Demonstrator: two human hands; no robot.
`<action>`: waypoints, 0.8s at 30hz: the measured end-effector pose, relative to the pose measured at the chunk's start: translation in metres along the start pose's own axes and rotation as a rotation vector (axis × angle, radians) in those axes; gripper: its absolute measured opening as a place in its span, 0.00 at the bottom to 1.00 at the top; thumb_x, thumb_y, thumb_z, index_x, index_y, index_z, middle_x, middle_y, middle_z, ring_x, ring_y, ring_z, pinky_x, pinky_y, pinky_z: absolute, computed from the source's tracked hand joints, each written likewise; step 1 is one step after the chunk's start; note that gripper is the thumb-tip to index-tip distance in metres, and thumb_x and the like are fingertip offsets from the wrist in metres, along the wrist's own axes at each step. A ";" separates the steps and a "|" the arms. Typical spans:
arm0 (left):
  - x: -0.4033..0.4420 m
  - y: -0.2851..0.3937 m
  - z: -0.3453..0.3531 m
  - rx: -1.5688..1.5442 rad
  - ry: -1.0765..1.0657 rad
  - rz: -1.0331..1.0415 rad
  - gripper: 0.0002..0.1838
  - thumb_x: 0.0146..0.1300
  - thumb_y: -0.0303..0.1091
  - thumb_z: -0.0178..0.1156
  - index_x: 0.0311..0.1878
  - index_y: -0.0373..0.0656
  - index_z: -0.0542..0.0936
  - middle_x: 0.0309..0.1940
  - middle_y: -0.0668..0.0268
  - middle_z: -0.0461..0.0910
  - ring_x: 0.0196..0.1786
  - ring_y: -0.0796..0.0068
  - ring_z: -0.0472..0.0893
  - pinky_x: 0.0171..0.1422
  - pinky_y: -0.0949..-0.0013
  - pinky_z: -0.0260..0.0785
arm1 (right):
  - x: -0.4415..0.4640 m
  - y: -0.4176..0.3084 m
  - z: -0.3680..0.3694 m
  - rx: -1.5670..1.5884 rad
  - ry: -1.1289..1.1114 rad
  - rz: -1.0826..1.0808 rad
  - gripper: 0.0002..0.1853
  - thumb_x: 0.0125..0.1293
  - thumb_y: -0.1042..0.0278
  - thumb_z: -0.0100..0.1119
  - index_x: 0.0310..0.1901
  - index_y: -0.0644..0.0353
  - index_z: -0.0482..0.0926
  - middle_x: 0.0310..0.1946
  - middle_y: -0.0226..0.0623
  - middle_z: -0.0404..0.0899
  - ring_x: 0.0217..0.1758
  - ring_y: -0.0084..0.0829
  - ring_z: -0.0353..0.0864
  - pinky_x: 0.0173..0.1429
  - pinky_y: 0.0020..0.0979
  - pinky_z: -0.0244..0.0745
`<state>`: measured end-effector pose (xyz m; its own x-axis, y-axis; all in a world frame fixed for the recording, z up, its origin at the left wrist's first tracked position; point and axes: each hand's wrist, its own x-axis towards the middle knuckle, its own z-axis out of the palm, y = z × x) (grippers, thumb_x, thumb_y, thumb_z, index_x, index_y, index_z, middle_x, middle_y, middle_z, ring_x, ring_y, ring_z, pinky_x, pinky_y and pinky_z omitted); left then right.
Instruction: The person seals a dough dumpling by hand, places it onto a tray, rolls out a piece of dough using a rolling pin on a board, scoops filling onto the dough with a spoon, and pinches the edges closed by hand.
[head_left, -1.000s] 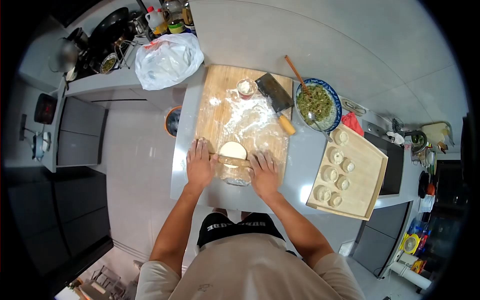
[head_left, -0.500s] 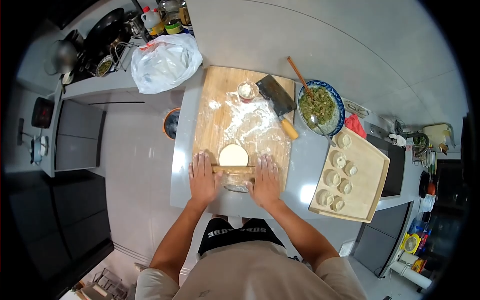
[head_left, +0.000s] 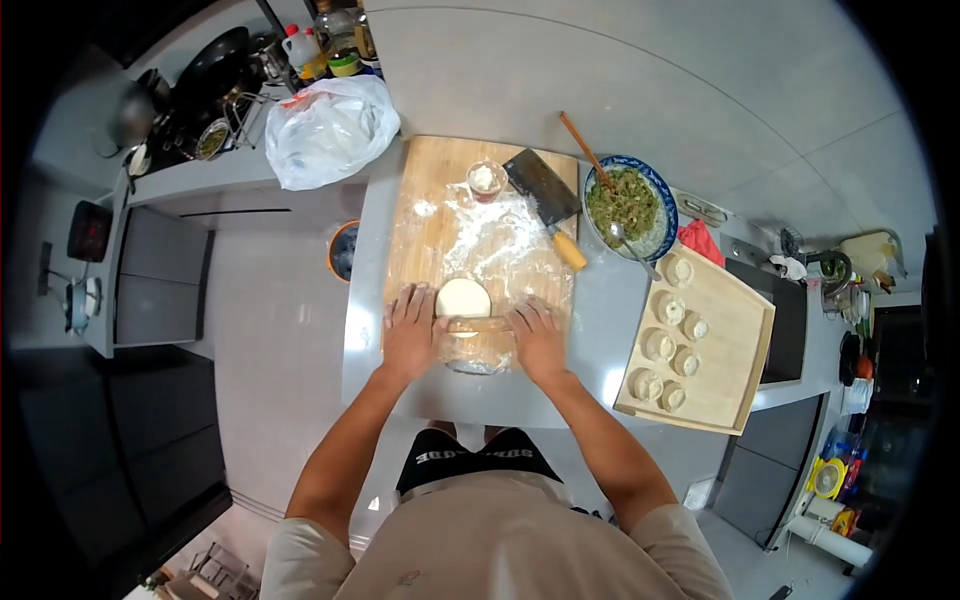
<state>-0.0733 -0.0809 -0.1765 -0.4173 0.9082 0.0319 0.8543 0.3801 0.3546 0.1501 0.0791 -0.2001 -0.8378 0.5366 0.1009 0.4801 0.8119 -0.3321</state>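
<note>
A wooden rolling pin [head_left: 478, 325] lies across the near part of a pale round dough wrapper [head_left: 463, 298] on the floured wooden board [head_left: 420, 175]. My left hand [head_left: 409, 335] rests over the pin's left end, fingers stretched forward and not wrapped round it. Over the right end lies my right hand [head_left: 537, 335], its fingers also extended and slightly spread. Both ends of the pin are hidden under the hands. Farther up the board are scattered flour [head_left: 490, 235], a small cup of flour [head_left: 486, 180] and a cleaver [head_left: 543, 187] with a yellowish handle.
To the right stands a blue-rimmed bowl [head_left: 667, 190] of green filling with chopsticks and a spoon. Beside it, a wooden tray [head_left: 730, 345] carries several shaped dumplings. A white plastic bag [head_left: 335, 130] sits at the back left. The counter's front edge is close to my body.
The rolling pin has rolled forward from the near edge of the dough wrapper onto it. Both hands have moved forward with the pin. The view has shifted slightly.
</note>
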 end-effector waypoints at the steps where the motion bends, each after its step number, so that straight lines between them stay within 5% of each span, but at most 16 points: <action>1: 0.010 -0.001 0.000 0.007 0.005 -0.002 0.31 0.80 0.45 0.53 0.79 0.37 0.68 0.77 0.43 0.68 0.81 0.39 0.63 0.82 0.37 0.56 | 0.000 -0.002 -0.003 0.004 0.005 -0.006 0.22 0.68 0.69 0.64 0.64 0.53 0.80 0.67 0.38 0.77 0.79 0.44 0.69 0.81 0.50 0.61; 4: 0.055 0.008 0.000 -0.293 0.015 -0.104 0.26 0.70 0.37 0.68 0.68 0.38 0.78 0.56 0.47 0.84 0.62 0.42 0.80 0.66 0.48 0.75 | -0.009 -0.007 -0.010 -0.003 0.102 0.002 0.18 0.66 0.72 0.63 0.58 0.50 0.84 0.60 0.33 0.82 0.74 0.42 0.74 0.78 0.49 0.64; 5: 0.069 0.013 -0.004 -0.296 0.019 -0.101 0.26 0.70 0.37 0.68 0.68 0.38 0.78 0.56 0.47 0.84 0.62 0.42 0.80 0.66 0.48 0.75 | -0.013 -0.010 -0.009 0.015 0.100 -0.012 0.18 0.66 0.72 0.63 0.57 0.50 0.85 0.59 0.32 0.82 0.73 0.41 0.75 0.78 0.49 0.64; 7: 0.086 0.015 -0.003 -0.168 -0.305 -0.242 0.23 0.68 0.40 0.70 0.62 0.39 0.82 0.56 0.47 0.85 0.60 0.44 0.82 0.63 0.48 0.77 | -0.020 -0.014 -0.011 0.031 0.096 -0.027 0.17 0.66 0.72 0.63 0.57 0.49 0.85 0.58 0.32 0.83 0.71 0.40 0.76 0.77 0.48 0.65; 11: 0.075 -0.003 0.010 -0.209 -0.298 -0.331 0.19 0.67 0.41 0.72 0.54 0.39 0.83 0.54 0.48 0.85 0.58 0.46 0.85 0.60 0.50 0.79 | -0.028 -0.015 -0.011 0.040 0.119 -0.060 0.16 0.66 0.70 0.64 0.55 0.49 0.87 0.55 0.31 0.84 0.70 0.38 0.76 0.76 0.48 0.65; 13: 0.046 -0.001 -0.001 -0.480 -0.122 -0.441 0.17 0.65 0.41 0.74 0.44 0.35 0.83 0.38 0.52 0.88 0.46 0.48 0.87 0.54 0.49 0.79 | -0.031 -0.017 -0.011 0.060 0.147 -0.055 0.16 0.66 0.70 0.64 0.55 0.48 0.87 0.55 0.31 0.84 0.69 0.38 0.77 0.76 0.48 0.65; 14: 0.037 0.001 -0.007 -0.478 -0.122 -0.445 0.17 0.65 0.41 0.74 0.44 0.35 0.83 0.38 0.52 0.88 0.46 0.48 0.87 0.54 0.49 0.79 | -0.032 -0.018 -0.012 0.055 0.143 -0.035 0.15 0.67 0.69 0.64 0.55 0.48 0.88 0.54 0.31 0.84 0.69 0.39 0.77 0.76 0.48 0.65; 17: 0.012 0.006 -0.019 -0.448 -0.149 -0.568 0.16 0.71 0.41 0.69 0.49 0.36 0.83 0.44 0.52 0.88 0.50 0.49 0.86 0.57 0.52 0.78 | -0.031 -0.020 -0.018 0.045 0.132 0.007 0.16 0.68 0.68 0.64 0.56 0.47 0.87 0.53 0.31 0.84 0.69 0.39 0.77 0.75 0.49 0.65; 19: -0.008 0.003 -0.016 -0.243 0.208 -0.368 0.18 0.74 0.38 0.64 0.61 0.39 0.84 0.58 0.50 0.84 0.64 0.45 0.81 0.63 0.49 0.75 | -0.026 -0.025 -0.023 0.042 0.121 0.024 0.16 0.69 0.67 0.64 0.57 0.46 0.87 0.52 0.30 0.83 0.68 0.40 0.77 0.75 0.49 0.65; 20: -0.015 0.000 -0.015 -0.251 0.166 -0.344 0.22 0.78 0.39 0.59 0.68 0.38 0.80 0.68 0.49 0.79 0.74 0.42 0.72 0.74 0.45 0.67 | -0.023 -0.027 -0.024 0.061 0.065 0.054 0.18 0.70 0.65 0.64 0.60 0.46 0.86 0.56 0.32 0.83 0.71 0.41 0.75 0.77 0.50 0.63; 24: -0.022 -0.014 0.006 0.029 0.166 -0.202 0.30 0.81 0.45 0.53 0.76 0.34 0.71 0.78 0.47 0.68 0.83 0.41 0.62 0.84 0.41 0.54 | -0.004 -0.041 -0.014 -0.001 -0.025 0.066 0.29 0.73 0.55 0.64 0.73 0.51 0.76 0.74 0.42 0.73 0.83 0.47 0.64 0.85 0.53 0.54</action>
<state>-0.0744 -0.1052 -0.1881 -0.6237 0.7729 0.1170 0.7558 0.5580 0.3427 0.1377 0.0468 -0.1742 -0.8107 0.5828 0.0555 0.5344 0.7754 -0.3364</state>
